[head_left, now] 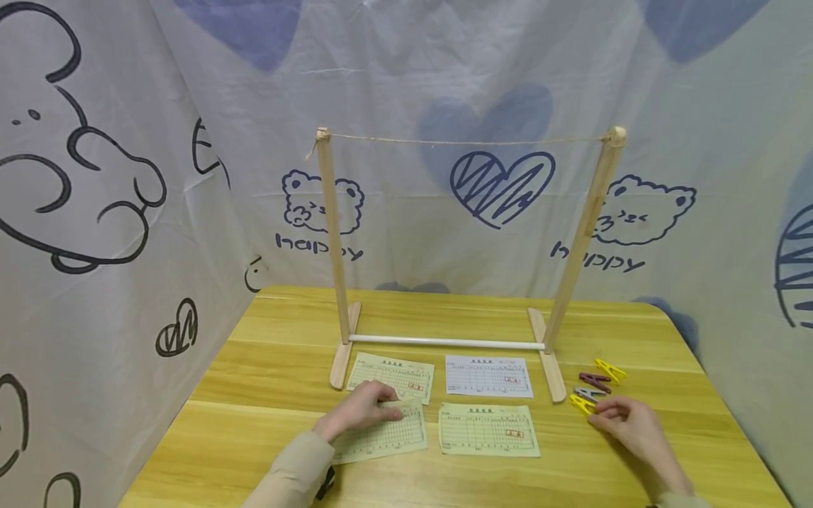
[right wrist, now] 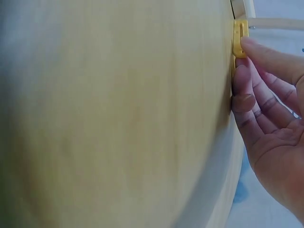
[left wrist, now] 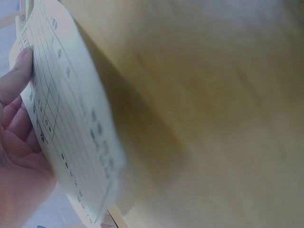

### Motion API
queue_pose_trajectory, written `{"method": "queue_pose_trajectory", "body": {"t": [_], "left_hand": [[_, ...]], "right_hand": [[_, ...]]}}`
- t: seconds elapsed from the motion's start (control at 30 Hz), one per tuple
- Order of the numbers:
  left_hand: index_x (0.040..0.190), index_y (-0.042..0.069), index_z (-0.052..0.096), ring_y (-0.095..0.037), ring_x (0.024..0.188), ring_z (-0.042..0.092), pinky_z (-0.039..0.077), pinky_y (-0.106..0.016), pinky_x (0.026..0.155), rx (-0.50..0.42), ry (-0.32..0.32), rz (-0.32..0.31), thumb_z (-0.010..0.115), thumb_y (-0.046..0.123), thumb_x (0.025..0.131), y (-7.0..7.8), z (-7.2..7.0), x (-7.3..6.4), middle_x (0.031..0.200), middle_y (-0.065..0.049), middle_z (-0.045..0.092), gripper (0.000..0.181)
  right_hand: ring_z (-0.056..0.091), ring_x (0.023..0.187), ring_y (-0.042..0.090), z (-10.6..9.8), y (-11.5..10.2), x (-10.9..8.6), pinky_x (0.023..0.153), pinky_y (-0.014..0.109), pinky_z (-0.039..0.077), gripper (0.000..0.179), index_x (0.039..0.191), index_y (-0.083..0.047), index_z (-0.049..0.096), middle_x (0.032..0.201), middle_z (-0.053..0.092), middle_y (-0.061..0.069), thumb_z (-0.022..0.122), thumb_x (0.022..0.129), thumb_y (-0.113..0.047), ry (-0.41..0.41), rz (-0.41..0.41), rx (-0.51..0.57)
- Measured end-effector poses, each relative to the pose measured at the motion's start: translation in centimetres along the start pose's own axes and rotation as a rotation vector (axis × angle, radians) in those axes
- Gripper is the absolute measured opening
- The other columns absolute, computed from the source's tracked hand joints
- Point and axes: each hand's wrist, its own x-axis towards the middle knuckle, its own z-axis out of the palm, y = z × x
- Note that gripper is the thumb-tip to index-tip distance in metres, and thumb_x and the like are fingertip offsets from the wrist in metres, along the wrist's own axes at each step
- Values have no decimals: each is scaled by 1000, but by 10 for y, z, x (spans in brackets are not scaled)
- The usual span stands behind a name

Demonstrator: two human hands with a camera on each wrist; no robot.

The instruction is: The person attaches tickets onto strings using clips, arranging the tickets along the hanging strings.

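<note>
My left hand (head_left: 368, 409) pinches a pale green printed form (head_left: 406, 432) by its upper edge. In the left wrist view the thumb (left wrist: 20, 71) lies on the printed face, the other fingers behind the sheet, which stands tilted above the wood. At the right, my right hand (head_left: 629, 423) holds the end of a yellow clothespin (head_left: 581, 404) between thumb and fingertips, low at the tabletop. The same yellow clothespin (right wrist: 241, 38) shows at the thumb tip in the right wrist view. Behind it lie a grey clothespin (head_left: 589, 393), a purple clothespin (head_left: 595, 382) and another yellow clothespin (head_left: 611, 370).
A wooden frame (head_left: 581, 233) stands at the back, with a string (head_left: 457, 143) across its top and a white rod (head_left: 444, 342) low down. A white form (head_left: 489, 376) and two more greenish forms, one front right (head_left: 488, 430), one back left (head_left: 394, 372), lie on the table (head_left: 241, 395).
</note>
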Motion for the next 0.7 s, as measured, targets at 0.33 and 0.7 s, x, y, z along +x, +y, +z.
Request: {"method": "queue_pose_trajectory", "body": {"t": [0.33,0.7], "left_hand": [[82,13,72,-4,67,47,38,-19,64,-12,-6,-7,75,24,91,1,-1,-1,81,4,74,14],[81,15,72,-3,66,47,38,-19,64,-1,-8,-27,76,24,91,1,-1,-2,80,7,73,13]], "right_hand": [[56,67,-1,0,2,3,61,19,50,46,115,7,66,81,69,-1,83,84,-24,-20,36,30],[51,69,5,-2,3,8,61,22,44,50,116,5,68,84,65,3,83,84,-30,-58,24,-63]]}}
